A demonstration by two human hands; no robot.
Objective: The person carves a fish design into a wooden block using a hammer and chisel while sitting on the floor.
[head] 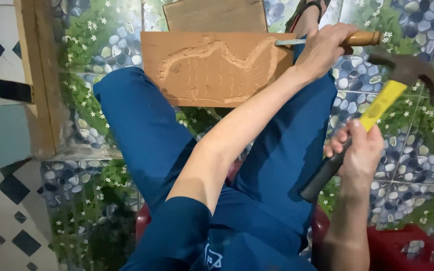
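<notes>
A flat wooden board (202, 68) with a curved outline carved into it rests across my knees, just past my blue trousers. My left hand (322, 47) reaches across and grips a chisel (360, 39) by its wooden handle; the metal blade lies against the board's right edge. My right hand (360, 148) holds a claw hammer (377, 103) with a yellow and black handle. Its dark head is raised at the right, a little below and beside the chisel's handle end.
A second wooden board (214, 15) lies beyond the carved one. A sandalled foot (310, 12) shows at the top. A wooden post (38, 75) runs down the left. I sit on a red plastic seat (403, 248) over a pebble-patterned tiled floor.
</notes>
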